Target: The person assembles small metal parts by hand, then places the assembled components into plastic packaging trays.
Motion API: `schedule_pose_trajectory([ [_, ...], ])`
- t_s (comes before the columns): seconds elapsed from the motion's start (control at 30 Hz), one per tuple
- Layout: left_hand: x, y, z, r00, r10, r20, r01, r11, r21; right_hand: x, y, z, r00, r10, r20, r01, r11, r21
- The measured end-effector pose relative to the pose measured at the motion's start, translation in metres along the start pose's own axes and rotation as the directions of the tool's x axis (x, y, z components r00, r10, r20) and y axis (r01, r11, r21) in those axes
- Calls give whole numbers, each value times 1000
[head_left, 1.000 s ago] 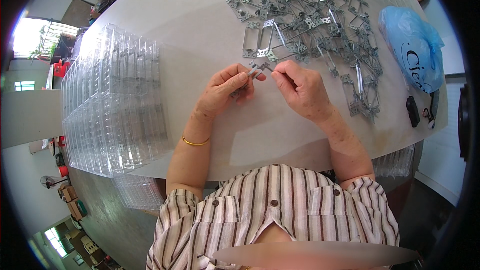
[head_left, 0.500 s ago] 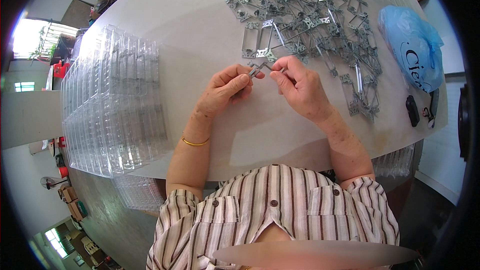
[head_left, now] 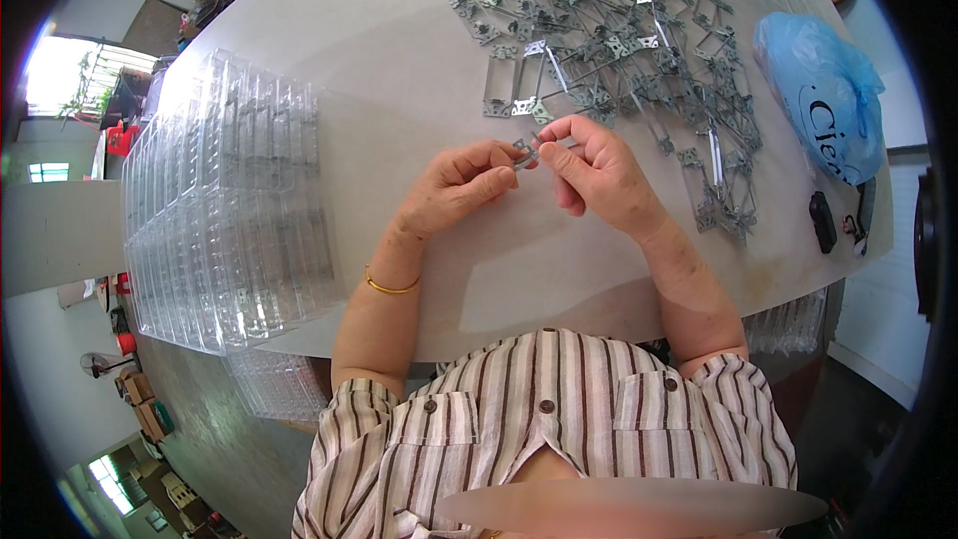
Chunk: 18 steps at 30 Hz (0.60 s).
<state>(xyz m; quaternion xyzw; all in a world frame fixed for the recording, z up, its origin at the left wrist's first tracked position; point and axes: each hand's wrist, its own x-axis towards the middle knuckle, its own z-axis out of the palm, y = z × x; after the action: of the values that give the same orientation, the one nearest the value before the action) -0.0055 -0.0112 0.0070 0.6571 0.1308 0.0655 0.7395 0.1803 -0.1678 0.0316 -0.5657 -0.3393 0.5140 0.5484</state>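
Both hands up over the middle of the table [head_left: 399,70], meeting at one small metal bracket [head_left: 526,151]. Left hand [head_left: 461,186] curled in, thumb and fingertips pinched on the bracket's left end. Right hand [head_left: 596,172] curled the same way, pinched on the other end, other fingers folded loosely underneath. So: bracket gripped from both sides, held just above the tabletop, right in front of the chest and just short of the big heap. Couldn't make out the bracket's exact shape, too small and half covered by fingertips.

Gold bangle [head_left: 390,285] on the left wrist. Striped short-sleeved shirt [head_left: 549,419] at the bottom edge.

Beyond the hands, a tangled pile of metal frames and brackets [head_left: 619,50] spread across the far right part of the table, nearest pieces just beside the right hand's knuckles. Blue plastic bag [head_left: 818,90] lay past the pile near the right edge, with a small black object [head_left: 822,221] just below it. Stacks of clear plastic trays [head_left: 230,200] lined up along the left edge, well apart from the hands.
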Motion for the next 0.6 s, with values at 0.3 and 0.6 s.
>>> schedule_pose_trajectory([
  [0.3, -1, 1, 9, 1000, -3, 30, 2, 1000, 30, 2, 4, -5, 998, -14, -58, 11, 998, -55],
  [0.6, 2, -14, 1, 961, 133, 243, -134, 991, -12, 2, 7, 0, 985, -102, -140, 108, 994, 36],
])
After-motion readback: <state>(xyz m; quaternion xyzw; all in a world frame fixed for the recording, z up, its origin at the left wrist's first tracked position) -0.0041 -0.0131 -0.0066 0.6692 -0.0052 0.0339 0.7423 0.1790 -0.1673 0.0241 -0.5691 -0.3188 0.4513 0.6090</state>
